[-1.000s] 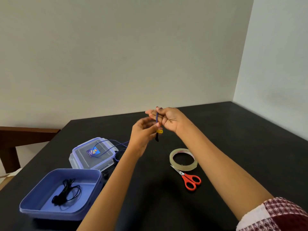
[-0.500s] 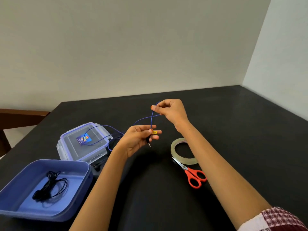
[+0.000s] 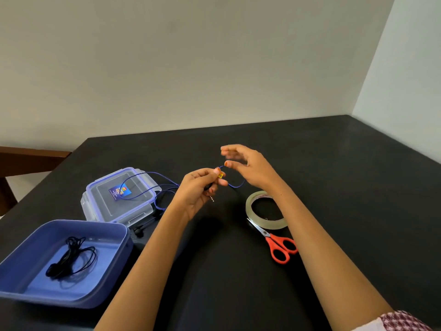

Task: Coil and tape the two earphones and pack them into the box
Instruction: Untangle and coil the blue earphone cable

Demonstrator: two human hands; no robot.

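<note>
done so far: one black earphone is already bundled and laid in the open blue box, at the near left of the table; tape on it can't be made out
left to do: the blue earphone isn't coiled or taped yet, so boxing it is pending too
where it's at: the plug end is held up over the table, and the rest is trailed across the lid
look: thin blue cable, small yellow tag by the plug
left hand: grip is clenched on the plug end
right hand: grip looks released, fingers are spread and blurred
kit: tape roll and red scissors are parked by the right forearm
</note>
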